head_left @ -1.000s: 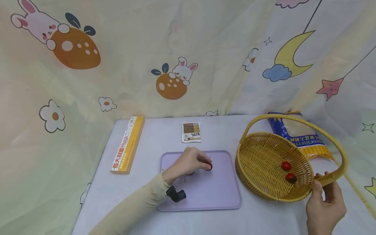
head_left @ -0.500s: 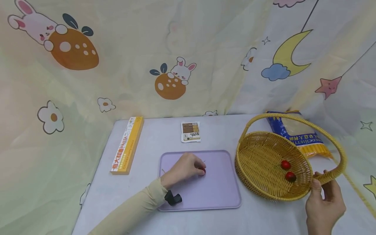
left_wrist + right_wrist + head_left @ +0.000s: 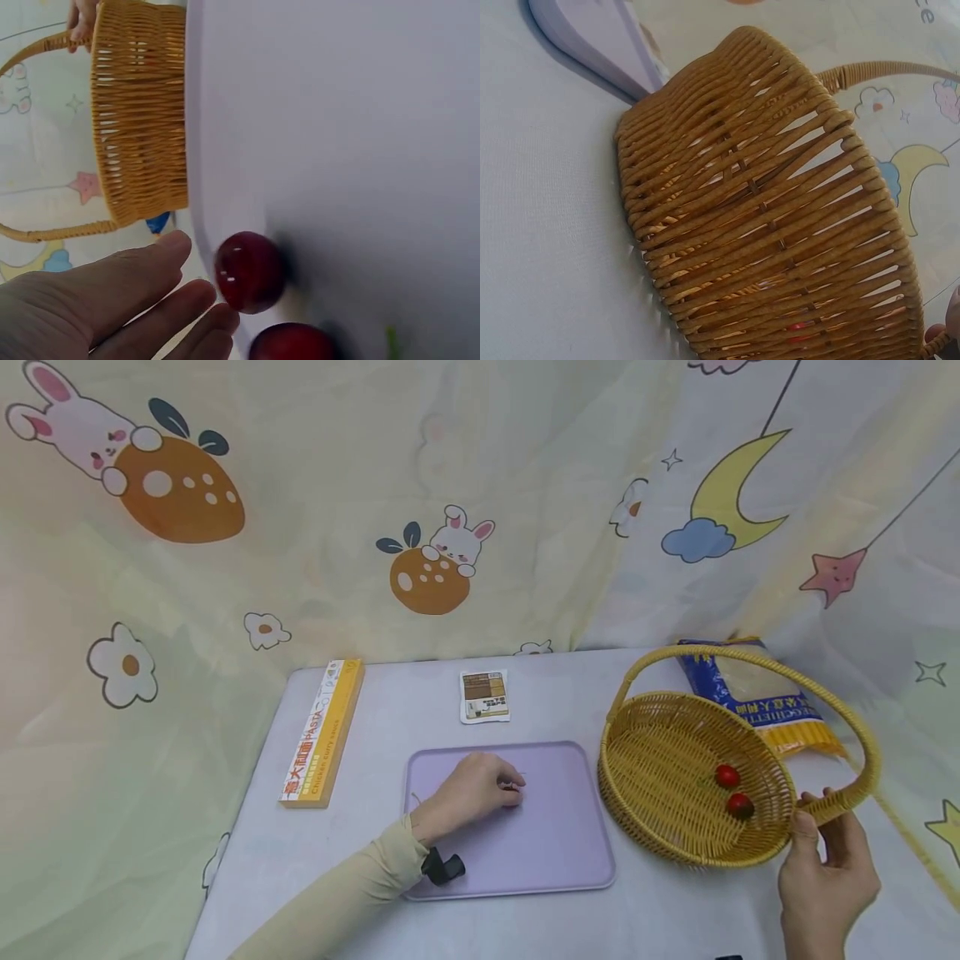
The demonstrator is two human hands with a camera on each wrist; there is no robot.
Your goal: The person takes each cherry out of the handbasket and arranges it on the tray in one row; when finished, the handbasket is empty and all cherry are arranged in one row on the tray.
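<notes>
On the lilac tray (image 3: 555, 843) lie dark red cherries; the left wrist view shows a glossy cherry (image 3: 250, 271) and part of a second cherry (image 3: 292, 343) below it. My left hand (image 3: 468, 793) is over the tray, its fairly straight fingers beside the first cherry and not curled round it. From the head view, that hand mostly hides the fruit. At the right, my right hand (image 3: 828, 877) grips the base of the handle of a woven basket (image 3: 652, 777), which is tilted. Inside the basket are two cherries (image 3: 726, 776).
A yellow and white pasta box (image 3: 322, 735) lies left of the tray. Behind the tray is a small sachet (image 3: 483, 697). A blue and yellow pasta bag (image 3: 772, 702) lies behind the basket. A patterned cloth (image 3: 315, 552) hangs along the back.
My left hand has shifted slightly left over the tray with a pinched cherry, and its fingers have since loosened. My right hand keeps its grip on the basket.
</notes>
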